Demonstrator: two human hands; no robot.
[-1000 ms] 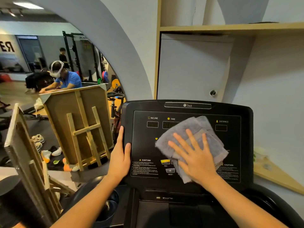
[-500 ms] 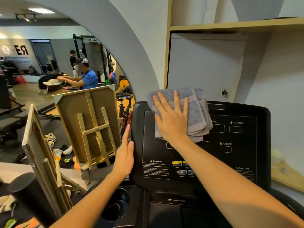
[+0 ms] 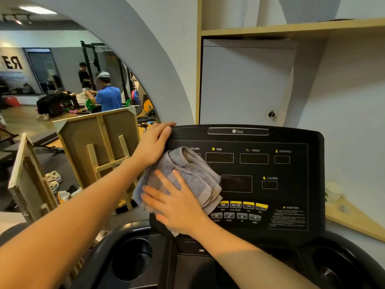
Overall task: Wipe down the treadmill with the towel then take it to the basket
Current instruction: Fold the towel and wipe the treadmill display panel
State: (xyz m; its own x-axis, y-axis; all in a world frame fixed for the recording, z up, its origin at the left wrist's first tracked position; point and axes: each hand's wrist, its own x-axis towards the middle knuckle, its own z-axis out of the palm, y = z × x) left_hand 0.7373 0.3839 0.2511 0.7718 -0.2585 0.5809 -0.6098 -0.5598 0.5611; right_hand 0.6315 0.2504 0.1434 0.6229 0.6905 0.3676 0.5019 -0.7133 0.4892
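Observation:
A black treadmill console (image 3: 291, 184) with display windows and yellow buttons fills the middle of the head view. A folded grey towel (image 3: 191, 174) lies pressed flat on the console's left side. My right hand (image 3: 175, 205) rests flat on the towel's lower part, fingers spread, pinning it to the panel. My left hand (image 3: 154, 142) grips the console's top left corner, fingers curled over the edge. No basket is in view.
Round cup holders (image 3: 133, 259) (image 3: 337, 268) sit either side below the console. Wooden easel-like frames (image 3: 100, 151) stand close on the left. A white cabinet (image 3: 245, 84) and wooden shelf (image 3: 291, 28) are behind. People stand among gym equipment far left.
My right hand slid the towel from the console's top left corner down to its lower left side. My left hand moved from the console's left edge up to its top left corner.

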